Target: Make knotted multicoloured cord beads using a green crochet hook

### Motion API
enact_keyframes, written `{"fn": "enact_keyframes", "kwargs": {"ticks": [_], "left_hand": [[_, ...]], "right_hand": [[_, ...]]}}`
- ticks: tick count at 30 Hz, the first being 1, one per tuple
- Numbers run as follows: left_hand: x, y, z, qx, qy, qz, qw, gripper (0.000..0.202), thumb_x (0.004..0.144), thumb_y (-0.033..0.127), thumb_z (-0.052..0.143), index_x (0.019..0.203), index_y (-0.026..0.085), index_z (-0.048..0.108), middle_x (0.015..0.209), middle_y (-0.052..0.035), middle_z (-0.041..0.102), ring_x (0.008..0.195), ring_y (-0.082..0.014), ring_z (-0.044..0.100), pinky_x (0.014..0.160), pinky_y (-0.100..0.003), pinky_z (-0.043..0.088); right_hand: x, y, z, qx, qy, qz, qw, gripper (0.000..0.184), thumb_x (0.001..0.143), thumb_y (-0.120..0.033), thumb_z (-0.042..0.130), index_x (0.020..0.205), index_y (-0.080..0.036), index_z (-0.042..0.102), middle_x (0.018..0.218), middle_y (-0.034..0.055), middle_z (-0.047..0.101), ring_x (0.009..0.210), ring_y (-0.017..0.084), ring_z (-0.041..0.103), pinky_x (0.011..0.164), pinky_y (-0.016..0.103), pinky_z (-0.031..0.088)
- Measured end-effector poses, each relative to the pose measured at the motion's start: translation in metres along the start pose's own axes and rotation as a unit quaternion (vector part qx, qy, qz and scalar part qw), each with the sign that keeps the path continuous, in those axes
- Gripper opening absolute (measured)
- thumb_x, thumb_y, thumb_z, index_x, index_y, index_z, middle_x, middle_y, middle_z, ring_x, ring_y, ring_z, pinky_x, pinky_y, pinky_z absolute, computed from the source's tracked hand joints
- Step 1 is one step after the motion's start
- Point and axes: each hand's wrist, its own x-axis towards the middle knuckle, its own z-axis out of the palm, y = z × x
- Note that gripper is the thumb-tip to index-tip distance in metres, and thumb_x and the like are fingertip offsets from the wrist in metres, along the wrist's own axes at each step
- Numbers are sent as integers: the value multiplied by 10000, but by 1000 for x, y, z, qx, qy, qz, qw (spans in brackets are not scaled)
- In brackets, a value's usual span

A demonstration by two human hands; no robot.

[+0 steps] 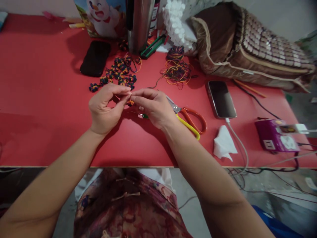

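Note:
Over the red table (39, 99) my left hand (105, 107) and my right hand (155, 105) meet fingertip to fingertip. Both pinch a small orange and dark blue crocheted piece (130, 102) between thumbs and forefingers. A thin hook with a green handle (145, 116) pokes out under my right hand. A strand of yarn runs from the piece back to a loose tangle of orange and blue yarn (177, 71). Several finished crocheted flowers (119, 73) lie in a heap just beyond my hands.
Scissors with red and yellow handles (190, 120) lie right of my right hand. A phone (221, 99) on a cable, a crumpled tissue (224, 143) and a purple power strip (274, 135) sit farther right. A black case (96, 58), a steel tumbler (138, 24) and a brown bag (242, 49) stand behind.

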Motion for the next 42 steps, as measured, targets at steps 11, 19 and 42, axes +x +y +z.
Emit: {"fn": "enact_keyframes", "kwargs": {"ticks": [11, 19, 42], "left_hand": [[0, -1, 1, -9, -3, 72, 997, 105, 1004, 212, 890, 1008, 316, 903, 986, 3, 824, 910, -134, 749, 885, -278, 615], [7, -14, 6, 27, 10, 228, 973, 76, 1037, 229, 848, 1071, 293, 872, 948, -8, 859, 800, -135, 775, 675, -255, 604], [6, -18, -3, 33, 24, 151, 988, 214, 980, 206, 872, 1175, 289, 903, 959, -3, 862, 827, -146, 802, 798, -262, 653]], "right_hand": [[7, 6, -3, -33, 63, -98, 993, 210, 869, -340, 857, 1032, -240, 769, 899, -20, 748, 734, 120, 667, 637, 258, 524], [-2, -6, 3, 1, 6, -21, 1000, 228, 743, -317, 941, 845, -172, 797, 684, -55, 674, 560, 62, 482, 540, 224, 373], [-2, -11, 6, 51, 114, -72, 990, 126, 695, -223, 783, 664, -213, 661, 676, -38, 683, 508, 52, 490, 493, 198, 368]]}}
